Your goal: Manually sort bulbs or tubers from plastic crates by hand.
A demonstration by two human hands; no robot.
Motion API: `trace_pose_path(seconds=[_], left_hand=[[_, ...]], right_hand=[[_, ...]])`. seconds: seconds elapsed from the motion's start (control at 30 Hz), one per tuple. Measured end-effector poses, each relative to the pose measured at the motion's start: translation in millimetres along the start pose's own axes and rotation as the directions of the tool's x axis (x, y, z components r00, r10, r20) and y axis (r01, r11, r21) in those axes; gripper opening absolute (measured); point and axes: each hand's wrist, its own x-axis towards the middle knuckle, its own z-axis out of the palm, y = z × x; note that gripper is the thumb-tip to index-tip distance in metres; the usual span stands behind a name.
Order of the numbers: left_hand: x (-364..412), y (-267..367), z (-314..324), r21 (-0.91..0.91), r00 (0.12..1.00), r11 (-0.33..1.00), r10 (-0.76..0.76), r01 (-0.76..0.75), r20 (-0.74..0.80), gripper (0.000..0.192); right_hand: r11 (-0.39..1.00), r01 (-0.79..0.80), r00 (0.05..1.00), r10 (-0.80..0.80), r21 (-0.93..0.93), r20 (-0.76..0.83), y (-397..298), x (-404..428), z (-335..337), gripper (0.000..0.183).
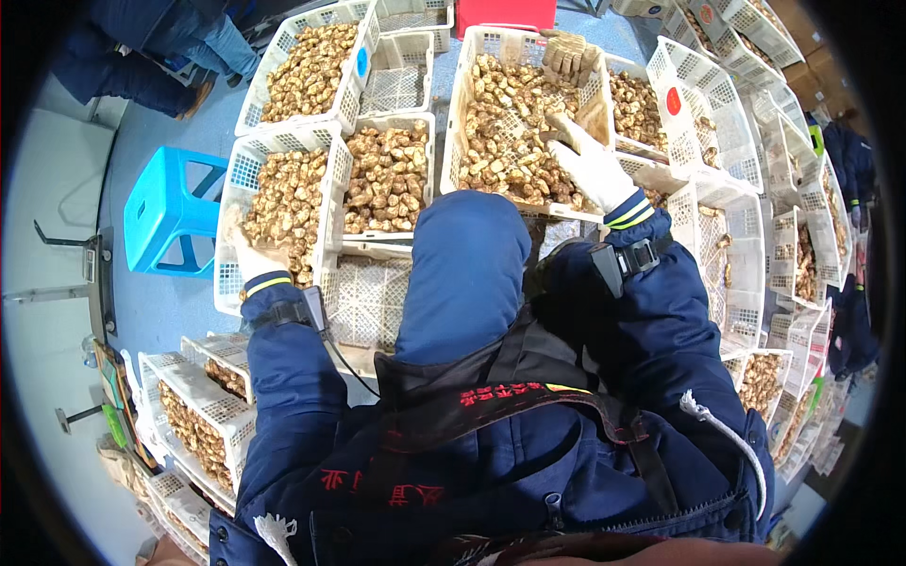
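My left hand point(253, 256), in a white glove, rests at the near left side of a white plastic crate point(231, 279) heaped with knobbly cream-and-brown produce point(287, 194). Its fingers blend into the pale crate wall, so I cannot tell whether they grip anything. My right hand point(593, 164), in a white glove with soiled fingertips, is over the right side of another white crate point(453, 152). Its fingers are apart with nothing visible between them. Similar produce point(502, 124) lies in that crate, with bare mesh floor showing in places. A dirty work glove point(570, 56) is at its far right corner; I cannot tell whether a hand is inside.
Between my knees and the left crate stands a smaller filled crate point(388, 177). A blue plastic stool point(173, 212) is on the left and a red item point(504, 14) at the far side. Stacked crates point(729, 262) line the right. Another person's legs point(212, 46) show at upper left.
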Motion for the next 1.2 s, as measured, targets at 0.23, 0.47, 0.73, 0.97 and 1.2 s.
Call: trace_pose_path(seconds=[0.23, 0.47, 0.73, 0.97, 1.2], left_hand=[[-1.6, 32.6, 27.7, -0.447, 0.954, 0.881, -0.252, 0.156, -0.162, 0.052], [-9.4, -48.5, 125.7, -0.025, 0.955, 0.989, -0.137, 0.148, 0.262, 0.052], [15.4, -195.2, 183.5, 0.757, 0.818, 0.568, -0.235, -0.322, 0.525, 0.07], [45.6, -247.2, 145.8, 0.984, 0.991, 0.123, 0.041, -0.129, 0.125, 0.077], [37.0, -254.2, 79.3, 0.979, 0.98, 0.203, -0.197, 0.011, 0.03, 0.072]], right_hand=[[0.993, -0.042, 0.998, 0.046, -0.111, 0.035, 30.0, 8.9, 14.7, 0.056], [0.977, -0.158, 0.985, 0.166, -0.143, 0.049, 41.7, 10.7, 27.5, 0.056], [0.974, -0.153, 0.969, 0.18, -0.165, 0.167, 39.5, 0.0, 20.9, 0.053], [0.981, -0.094, 0.961, 0.135, -0.171, 0.243, 27.0, 13.2, 16.2, 0.051], [0.881, 0.195, 0.949, -0.059, -0.431, 0.31, 57.5, 17.9, 16.9, 0.047]])
